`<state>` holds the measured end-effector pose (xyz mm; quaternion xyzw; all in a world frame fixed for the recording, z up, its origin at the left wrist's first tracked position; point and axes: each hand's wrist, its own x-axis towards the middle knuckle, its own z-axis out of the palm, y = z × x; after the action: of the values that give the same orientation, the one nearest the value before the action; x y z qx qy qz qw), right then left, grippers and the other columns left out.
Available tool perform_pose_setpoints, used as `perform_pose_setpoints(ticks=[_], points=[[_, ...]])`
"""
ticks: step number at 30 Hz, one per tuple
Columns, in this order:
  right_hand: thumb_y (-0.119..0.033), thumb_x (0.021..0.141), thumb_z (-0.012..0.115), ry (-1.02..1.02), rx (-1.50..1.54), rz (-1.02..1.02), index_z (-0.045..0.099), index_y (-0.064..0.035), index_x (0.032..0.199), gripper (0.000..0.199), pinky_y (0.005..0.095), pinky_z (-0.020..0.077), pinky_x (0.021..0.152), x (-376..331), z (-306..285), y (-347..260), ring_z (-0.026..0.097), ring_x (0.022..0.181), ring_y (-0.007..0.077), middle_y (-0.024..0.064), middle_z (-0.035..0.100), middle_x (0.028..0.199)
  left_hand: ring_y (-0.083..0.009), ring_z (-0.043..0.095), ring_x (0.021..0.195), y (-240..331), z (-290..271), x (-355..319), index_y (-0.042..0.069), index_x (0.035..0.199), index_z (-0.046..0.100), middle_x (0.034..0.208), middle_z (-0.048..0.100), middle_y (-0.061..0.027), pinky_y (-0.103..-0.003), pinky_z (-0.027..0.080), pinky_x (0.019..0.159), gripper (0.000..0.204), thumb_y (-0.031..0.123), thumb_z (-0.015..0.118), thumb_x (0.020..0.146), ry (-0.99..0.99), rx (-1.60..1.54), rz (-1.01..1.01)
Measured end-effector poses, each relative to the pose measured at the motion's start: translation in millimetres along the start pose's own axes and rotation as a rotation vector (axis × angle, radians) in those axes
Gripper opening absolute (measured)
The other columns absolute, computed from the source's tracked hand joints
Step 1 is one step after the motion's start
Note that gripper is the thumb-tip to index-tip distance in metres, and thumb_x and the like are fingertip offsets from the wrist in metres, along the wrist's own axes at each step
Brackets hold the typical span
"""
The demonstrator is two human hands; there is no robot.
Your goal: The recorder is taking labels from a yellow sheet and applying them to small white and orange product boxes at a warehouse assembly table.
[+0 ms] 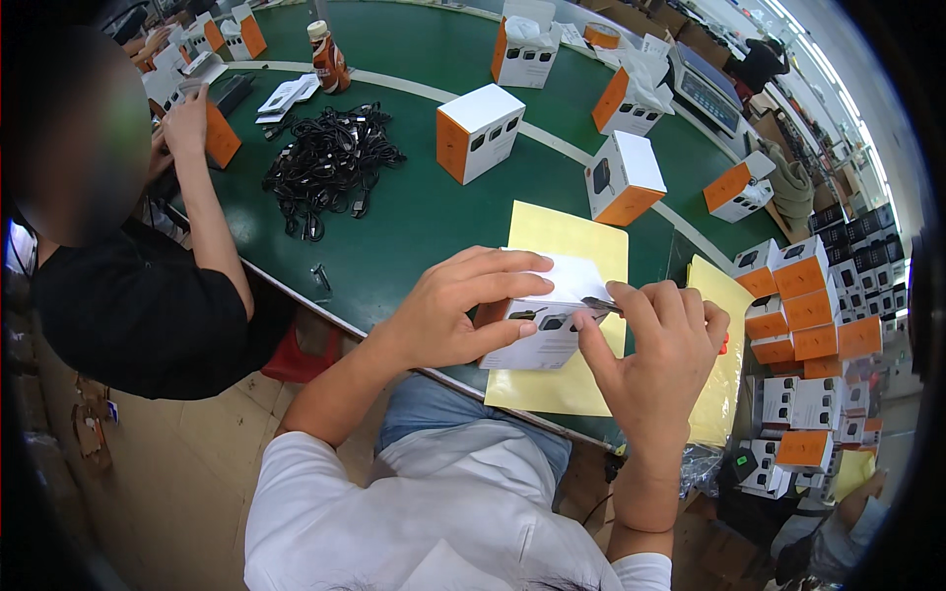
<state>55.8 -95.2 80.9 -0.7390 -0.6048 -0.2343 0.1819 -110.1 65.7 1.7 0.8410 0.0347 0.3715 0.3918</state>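
A white and orange carton (540, 347) stands on a yellow sheet (581, 229) right in front of me. Fingers of my left hand (468, 305) wrap around the carton's left side and top, holding it. Between the thumb and fingertips of my right hand (655, 345) is a pair of slim metal tweezers (603, 304). The tip of the tweezers lies at the carton's upper right edge. Whether a small piece sits in the tips is too small to tell.
A heap of black cables (330, 163) lies at the left, near a brown bottle (328, 61). Finished-looking cartons (481, 133) dot the green table (394, 266). Stacked cartons (810, 295) stand at the right. Another person's hand (185, 120) works on a carton at the left.
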Motion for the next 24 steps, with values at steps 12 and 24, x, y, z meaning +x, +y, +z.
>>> perform_pose_setpoints(ticks=[12,24], points=[[-0.049,0.074,0.087,-0.051,-0.103,0.023,0.072,-0.0092,0.092,0.046,0.0423,0.0370,0.085,-0.9,3.4,2.0,0.053,0.087,0.0242,0.0053,0.055,0.084,-0.0322,0.067,0.118,1.5,1.6,-10.0,0.005,0.119,0.074,0.134,0.070,-0.0160,-0.041,0.051,0.099,0.039,0.009,0.082,0.081,-0.025,0.001,-0.048],[-0.006,0.073,0.087,0.033,0.619,0.060,0.080,-0.0118,0.093,0.021,0.0345,0.0432,0.060,-20.0,25.4,-4.8,0.052,0.071,0.0207,0.0033,0.056,0.086,-0.0284,0.067,0.109,1.0,7.1,-11.4,0.009,0.117,0.076,0.134,0.070,-0.0096,-0.038,0.054,0.092,0.037,0.013,0.082,0.081,0.018,-0.012,-0.016]])
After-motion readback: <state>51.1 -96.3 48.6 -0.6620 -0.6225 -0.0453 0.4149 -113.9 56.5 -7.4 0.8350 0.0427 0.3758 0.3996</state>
